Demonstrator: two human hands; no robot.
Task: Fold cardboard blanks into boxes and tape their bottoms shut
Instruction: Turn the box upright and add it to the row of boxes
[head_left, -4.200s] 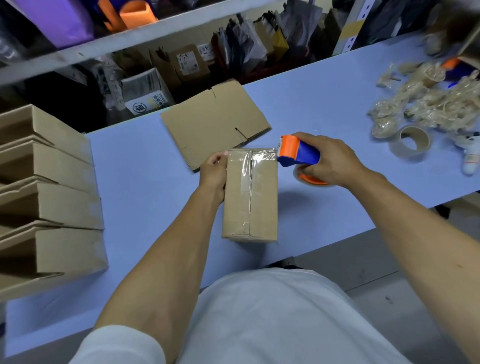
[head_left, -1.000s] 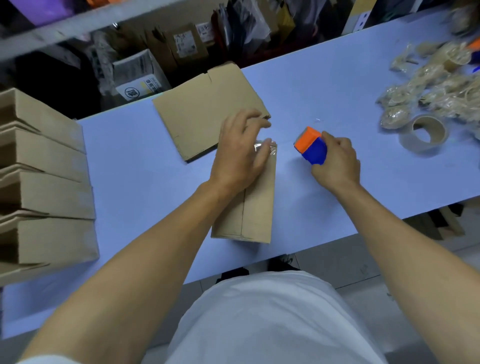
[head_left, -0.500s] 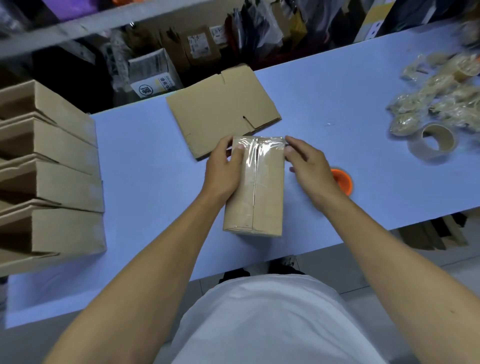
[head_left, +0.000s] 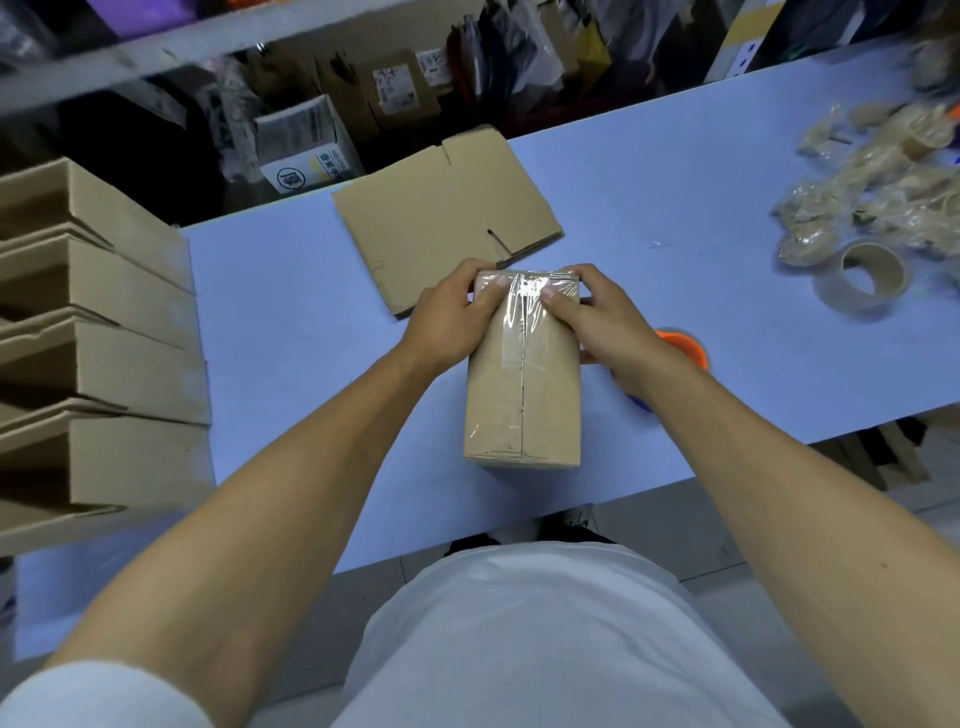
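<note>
A small folded cardboard box (head_left: 522, 395) stands bottom-up on the pale blue table (head_left: 291, 291), with clear tape running along its centre seam. My left hand (head_left: 449, 317) grips its far left corner, thumb pressing the tape on top. My right hand (head_left: 597, 322) grips the far right corner the same way, thumb on the tape. The orange and blue tape dispenser (head_left: 683, 348) lies on the table just right of the box, mostly hidden behind my right wrist. A flat cardboard blank (head_left: 441, 218) lies beyond the box.
Several folded boxes (head_left: 88, 338) are stacked on their sides at the left. A roll of tape (head_left: 865, 275) and a heap of clear-bagged items (head_left: 883, 192) lie at the right. Shelves with packages run behind the table's far edge.
My right hand set the tape dispenser down and came to the box. Both thumbs have since slid inward onto the taped far end of the box.
</note>
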